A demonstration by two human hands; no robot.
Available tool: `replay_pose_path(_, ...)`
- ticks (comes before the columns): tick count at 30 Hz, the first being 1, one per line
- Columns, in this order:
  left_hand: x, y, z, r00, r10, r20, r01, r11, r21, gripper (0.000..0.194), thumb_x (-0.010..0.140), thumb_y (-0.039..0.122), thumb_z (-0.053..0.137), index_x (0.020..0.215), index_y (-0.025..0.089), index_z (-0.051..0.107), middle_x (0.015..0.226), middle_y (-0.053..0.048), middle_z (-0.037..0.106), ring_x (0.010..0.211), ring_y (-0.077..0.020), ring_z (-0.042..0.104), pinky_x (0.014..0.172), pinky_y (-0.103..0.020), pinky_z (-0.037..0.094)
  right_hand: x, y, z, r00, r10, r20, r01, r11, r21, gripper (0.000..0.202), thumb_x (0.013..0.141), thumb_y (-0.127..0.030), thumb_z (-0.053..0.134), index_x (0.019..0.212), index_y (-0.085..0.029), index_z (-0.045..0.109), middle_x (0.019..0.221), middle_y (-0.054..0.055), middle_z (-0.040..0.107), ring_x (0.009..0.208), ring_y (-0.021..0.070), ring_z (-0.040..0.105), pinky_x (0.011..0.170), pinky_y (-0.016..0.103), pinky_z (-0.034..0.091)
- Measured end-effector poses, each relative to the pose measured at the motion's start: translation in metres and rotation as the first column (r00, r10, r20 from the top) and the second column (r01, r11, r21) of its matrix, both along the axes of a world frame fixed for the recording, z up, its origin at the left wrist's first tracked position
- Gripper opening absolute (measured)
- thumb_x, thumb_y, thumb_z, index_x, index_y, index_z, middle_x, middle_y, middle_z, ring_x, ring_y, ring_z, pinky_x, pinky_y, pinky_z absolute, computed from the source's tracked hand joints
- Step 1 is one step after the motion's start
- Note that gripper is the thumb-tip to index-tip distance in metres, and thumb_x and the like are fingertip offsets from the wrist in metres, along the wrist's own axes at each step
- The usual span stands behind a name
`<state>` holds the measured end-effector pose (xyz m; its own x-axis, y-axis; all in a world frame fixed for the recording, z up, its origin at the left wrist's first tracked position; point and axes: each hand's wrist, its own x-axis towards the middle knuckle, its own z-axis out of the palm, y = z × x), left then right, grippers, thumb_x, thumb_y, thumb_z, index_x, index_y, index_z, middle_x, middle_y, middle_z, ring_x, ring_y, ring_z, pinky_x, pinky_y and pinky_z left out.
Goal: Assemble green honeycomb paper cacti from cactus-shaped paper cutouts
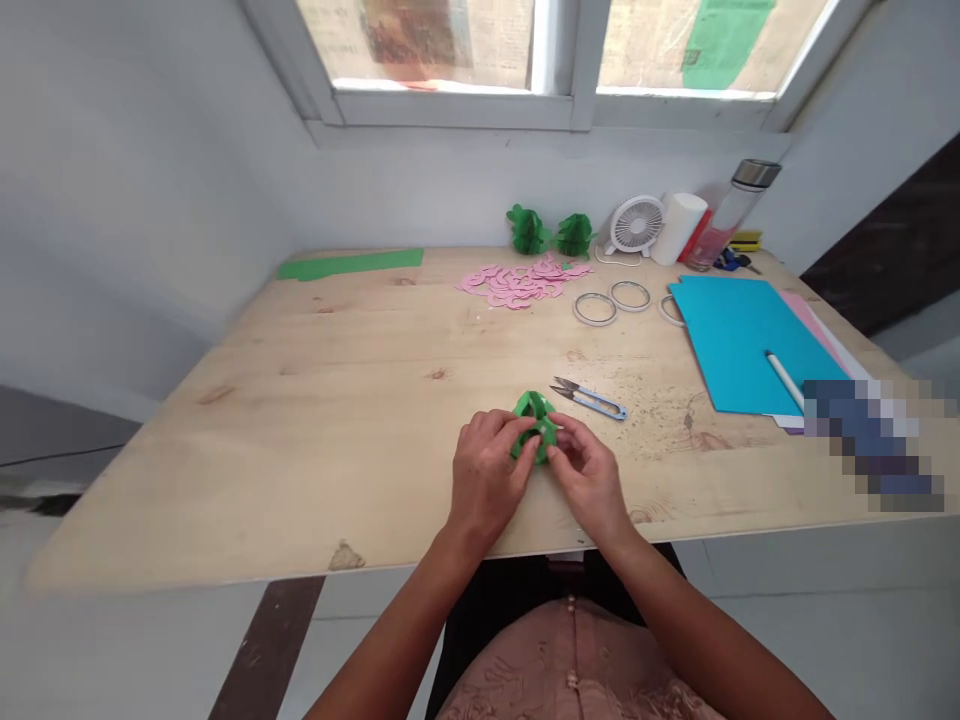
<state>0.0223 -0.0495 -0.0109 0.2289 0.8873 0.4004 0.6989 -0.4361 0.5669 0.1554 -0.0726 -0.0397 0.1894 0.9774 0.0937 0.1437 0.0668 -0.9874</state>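
Note:
Near the table's front edge, a small green paper piece [534,403] with looped parts is between both hands. My left hand [493,462] pinches its left side, fingers closed on it. On the right side, my right hand [586,470] holds the paper between thumb and fingertips. Blue-handled thread snips [600,402] lie just beyond my right hand, blades pointing left. Farther back is a pile of pink paper cutouts [517,285]. Behind it stand two green folded paper shapes, one on the left [528,232] and one on the right [575,236].
Tape rolls [595,309] lie right of the pink pile. A white fan [636,226], a white roll [679,230] and a bottle [731,218] stand by the wall. Blue sheets [757,345] bearing a pen [784,380] lie right; a green strip [352,264] lies back left.

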Motion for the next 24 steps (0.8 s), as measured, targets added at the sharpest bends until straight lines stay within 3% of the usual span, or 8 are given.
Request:
replay_pose_path(3,0.003,0.001,-0.001,0.995,-0.056,-0.087,0.058,0.998,0.019,0.016,0.085,0.022,0.053,0.094,0.021,0.067,0.087,-0.006,0.068,0.085,-0.0245,0.058,0.077,-0.038,0.041,-0.001,-0.002,0.003,0.989,0.007,0.147,-0.013,0.999,0.037,0.039,0.081,-0.018,0.051,0.120,-0.021,0.056,0.097,0.006,0.068,0.083,0.0167,0.066,0.078,0.031,0.054)
replay_pose_path(8,0.000,0.004,-0.006,0.993,-0.052,-0.106,0.052,0.999,0.001,0.021,0.088,0.027,0.051,0.098,0.021,0.068,0.093,-0.007,0.071,0.087,-0.0256,0.060,0.077,-0.039,0.041,-0.001,-0.001,0.010,0.916,0.031,0.400,-0.090,0.987,0.130,0.053,0.080,-0.011,0.045,0.132,-0.023,0.045,0.110,0.006,0.066,0.093,0.0178,0.062,0.086,0.033,0.051)
replay_pose_path(10,-0.002,0.005,-0.006,0.993,-0.054,-0.109,0.053,0.999,-0.009,0.022,0.088,0.029,0.050,0.099,0.021,0.068,0.093,-0.006,0.072,0.087,-0.0247,0.060,0.077,-0.038,0.042,-0.001,0.001,0.012,0.895,0.040,0.444,-0.116,0.982,0.147,0.055,0.080,-0.011,0.044,0.134,-0.022,0.042,0.113,0.007,0.064,0.094,0.0178,0.061,0.086,0.033,0.050)
replay_pose_path(15,-0.004,0.006,-0.006,0.993,-0.075,-0.091,0.076,0.997,0.013,0.023,0.088,0.028,0.049,0.096,0.021,0.069,0.089,-0.005,0.073,0.084,-0.0221,0.062,0.076,-0.036,0.044,-0.002,0.008,0.016,0.845,0.129,0.519,-0.180,0.982,0.049,0.058,0.079,-0.013,0.044,0.137,-0.019,0.037,0.097,0.006,0.066,0.081,0.0181,0.061,0.074,0.031,0.051)
replay_pose_path(20,-0.004,0.009,-0.007,0.997,-0.057,-0.055,0.061,0.996,0.067,0.022,0.088,0.028,0.050,0.093,0.021,0.070,0.086,-0.005,0.072,0.082,-0.0218,0.063,0.076,-0.037,0.044,-0.003,0.010,0.020,0.773,0.112,0.625,-0.222,0.970,0.100,0.058,0.081,-0.012,0.040,0.139,-0.018,0.034,0.106,0.008,0.065,0.088,0.0202,0.059,0.078,0.033,0.049)
replay_pose_path(24,-0.005,0.012,-0.007,1.000,-0.012,-0.014,0.014,0.994,0.105,0.020,0.087,0.028,0.051,0.090,0.020,0.070,0.081,-0.004,0.072,0.079,-0.0210,0.063,0.074,-0.035,0.043,-0.003,0.014,0.022,0.748,0.090,0.657,-0.230,0.964,0.130,0.056,0.083,-0.012,0.039,0.139,-0.017,0.035,0.102,0.009,0.066,0.084,0.0201,0.059,0.077,0.033,0.048)
